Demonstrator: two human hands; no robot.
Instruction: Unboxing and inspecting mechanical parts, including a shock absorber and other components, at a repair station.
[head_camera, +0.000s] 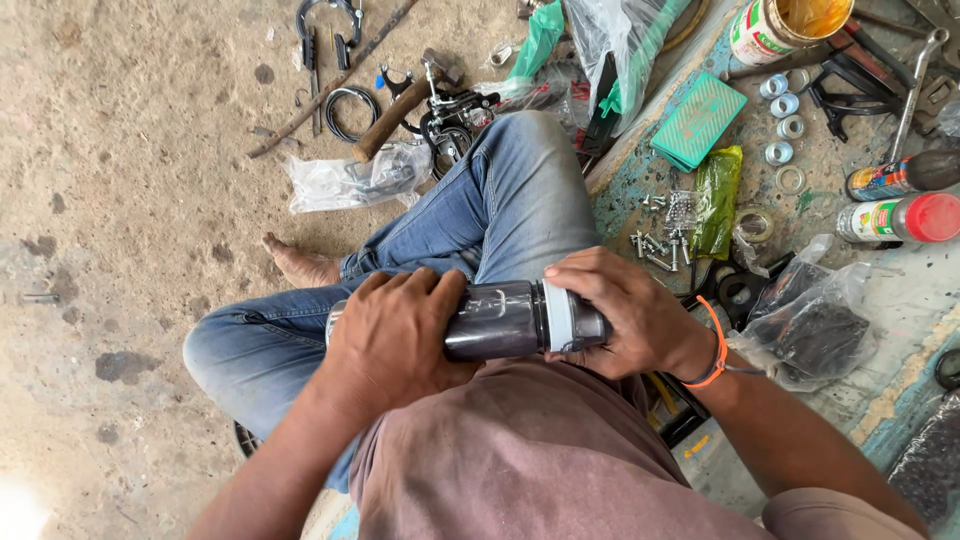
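My left hand (390, 340) clamps the dark glossy cylinder (495, 320) | right hand (625, 315) wraps its grey end collar (558, 315) | best twisted squarely, both grips firm.

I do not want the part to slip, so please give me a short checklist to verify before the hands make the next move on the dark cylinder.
1. Left hand wraps the dark cylinder: ok.
2. Right hand grips the end by the white ring: ok.
3. Cylinder is supported above the lap: ok.
4. Loose screws lie apart from the hands: ok.
5. Ring seated straight: cannot tell.
6. Open can stands away from the elbows: ok.
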